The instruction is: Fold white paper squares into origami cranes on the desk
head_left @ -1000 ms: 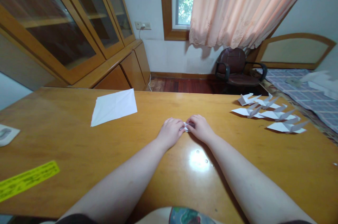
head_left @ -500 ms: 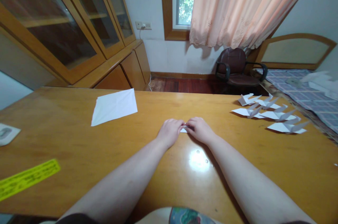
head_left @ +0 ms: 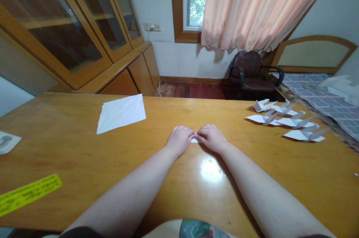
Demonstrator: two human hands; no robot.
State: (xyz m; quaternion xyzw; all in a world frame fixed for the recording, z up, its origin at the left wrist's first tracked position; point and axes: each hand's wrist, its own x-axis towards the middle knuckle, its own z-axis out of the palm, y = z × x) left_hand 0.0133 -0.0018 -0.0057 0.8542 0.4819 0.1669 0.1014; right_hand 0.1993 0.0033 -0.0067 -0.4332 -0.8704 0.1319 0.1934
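A small folded piece of white paper [head_left: 195, 140] lies on the wooden table, mostly covered by my fingers. My left hand [head_left: 181, 140] pinches its left side, and my right hand [head_left: 212, 137] grips the right side. The fingertips of both hands nearly meet over the paper, so its folds are hidden. To the right stand several white paper cranes [head_left: 297, 122] in a loose cluster. A sheet of white paper [head_left: 122, 113] with one torn edge rests flat at the far left.
The wooden table [head_left: 117, 167] spans the view. On its left are a yellow printed strip [head_left: 30, 194] and a pale object [head_left: 8, 142] at the edge. Past the far edge stand a glass-door cabinet [head_left: 112, 52], an office chair [head_left: 249, 71] and a bed [head_left: 316, 88].
My fingers have shifted slightly on the folded paper, and a little more of its white near edge shows. The cranes and the flat sheet stay put.
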